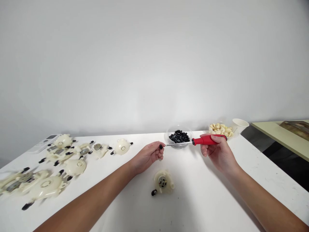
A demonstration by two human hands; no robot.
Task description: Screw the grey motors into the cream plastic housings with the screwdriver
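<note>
My right hand (pixel 218 151) is wrapped round the red handle of a screwdriver (pixel 208 140), its shaft pointing left. At the screwdriver's tip, my left hand (pixel 149 155) pinches a small black rubber piece (pixel 161 147). A tiny screw seems to sit between tip and piece, too small to be sure. Below the hands, on the white table, lies a cream plastic housing (pixel 166 187) with a round metal motor in it. One black rubber foot (pixel 154 192) is fixed at its lower left.
A clear bowl of small black rubber pieces (pixel 179 136) stands behind the screwdriver. Right of it are a container of cream plastic parts (pixel 220 129) and a white cup (pixel 239 125). Several cream housings (pixel 45 185) with black feet lie at left, near a white remote control (pixel 44 143).
</note>
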